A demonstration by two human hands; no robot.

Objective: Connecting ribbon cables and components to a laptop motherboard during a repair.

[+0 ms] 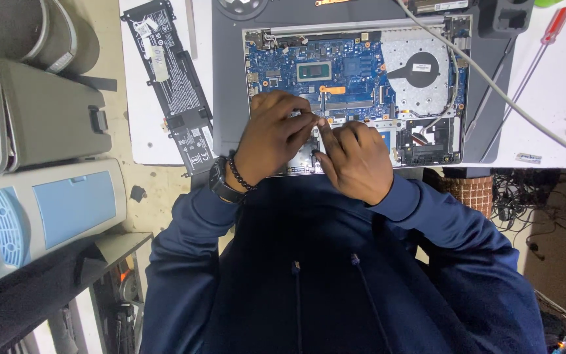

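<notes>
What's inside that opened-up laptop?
Inside the laptop you can see a blue circuit board with a chip and a round silver fan. The left hand and right hand cover the lower middle, so whatever sits there is hidden.

The person wears a dark navy hooded sweatshirt [335, 275] with long sleeves ending in ribbed cuffs and two drawstrings [294, 269] hanging down the chest. The left wrist carries a black watch [221, 183] and a dark beaded bracelet [238, 176].
</notes>
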